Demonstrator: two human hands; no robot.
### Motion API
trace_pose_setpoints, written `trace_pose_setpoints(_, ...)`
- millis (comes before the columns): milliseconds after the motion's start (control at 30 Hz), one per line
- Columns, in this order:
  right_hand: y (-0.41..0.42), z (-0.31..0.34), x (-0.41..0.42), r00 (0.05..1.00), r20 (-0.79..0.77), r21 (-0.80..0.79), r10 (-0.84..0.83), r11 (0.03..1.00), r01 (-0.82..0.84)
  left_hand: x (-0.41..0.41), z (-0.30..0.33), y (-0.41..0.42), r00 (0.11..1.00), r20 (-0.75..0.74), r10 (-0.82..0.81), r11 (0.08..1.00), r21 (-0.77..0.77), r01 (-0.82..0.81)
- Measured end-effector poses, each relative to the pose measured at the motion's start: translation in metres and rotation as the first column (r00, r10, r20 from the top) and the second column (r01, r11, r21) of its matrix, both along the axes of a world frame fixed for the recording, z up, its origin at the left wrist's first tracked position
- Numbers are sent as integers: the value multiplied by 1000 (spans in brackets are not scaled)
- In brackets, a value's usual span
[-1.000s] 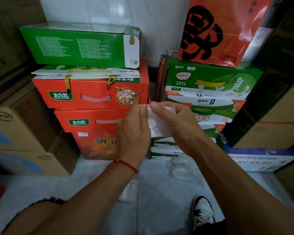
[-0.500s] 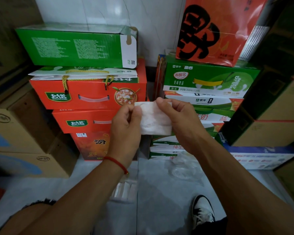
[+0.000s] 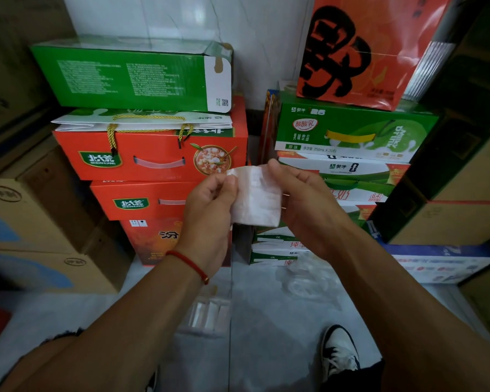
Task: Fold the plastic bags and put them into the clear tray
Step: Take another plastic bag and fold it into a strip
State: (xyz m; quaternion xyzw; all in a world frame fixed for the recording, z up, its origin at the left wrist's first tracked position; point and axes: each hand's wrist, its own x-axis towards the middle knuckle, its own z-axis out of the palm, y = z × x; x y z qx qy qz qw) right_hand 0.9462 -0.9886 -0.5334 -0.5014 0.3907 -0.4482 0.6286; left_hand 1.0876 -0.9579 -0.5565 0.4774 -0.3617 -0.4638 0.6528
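The folded plastic bag (image 3: 256,195) is held up in the air between both hands, in front of the stacked cartons. It is a small white, slightly see-through rectangle, hanging roughly upright. The left hand (image 3: 210,210) pinches its left edge, thumb on the near face and fingers curled behind it. The right hand (image 3: 303,205) holds the right side, its fingertip up at the top right corner and the other fingers curled behind the bag. A red string bracelet (image 3: 188,264) sits on the left wrist.

Below the hands, on the pale floor (image 3: 266,335), the clear tray (image 3: 207,315) lies well under the bag, with folded pale pieces lined up inside. A loose crumpled clear bag (image 3: 306,281) lies on the floor near it, to the right. A black-and-white shoe (image 3: 338,352) shows at the bottom.
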Motion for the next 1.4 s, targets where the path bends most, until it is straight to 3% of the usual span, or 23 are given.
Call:
trace_pose_setpoints(200,5,-1,-7,990,-64,-154,-124,982,113,2,1,0,995,-20,-96,994,-47,95)
trace_pose_setpoints(433,8,1,-10,988,-86,-301,-126,949,95,10,4,1,954,224,-201,952,-186,244)
trace_pose_setpoints(533,11,3,-11,992,-83,-341,-97,938,63,13,7,2,941,245,-232,939,-196,282)
trace_pose_setpoints(767,17,8,-13,988,-149,-371,36,924,-90,15,9,6,920,96,-381,901,-183,393)
trace_pose_setpoints(933,20,10,-12,981,-57,-319,184,928,-192,13,13,7,924,-62,-378,917,-164,364)
trace_pose_setpoints(1067,18,9,-8,994,41,-253,103,963,-89,4,14,11,914,-127,-384,922,-99,374)
trace_pose_setpoints(1167,19,11,-6,998,51,-229,32,973,-20,2,14,13,802,-261,-538,842,-115,527)
trace_pose_setpoints(1267,21,12,-6,999,26,-205,-28,978,33,1,10,16,717,-192,-670,742,-138,656)
trace_pose_setpoints(1400,22,12,-5,999,34,-184,-30,982,36,-3,5,18,750,-131,-648,759,-38,650)
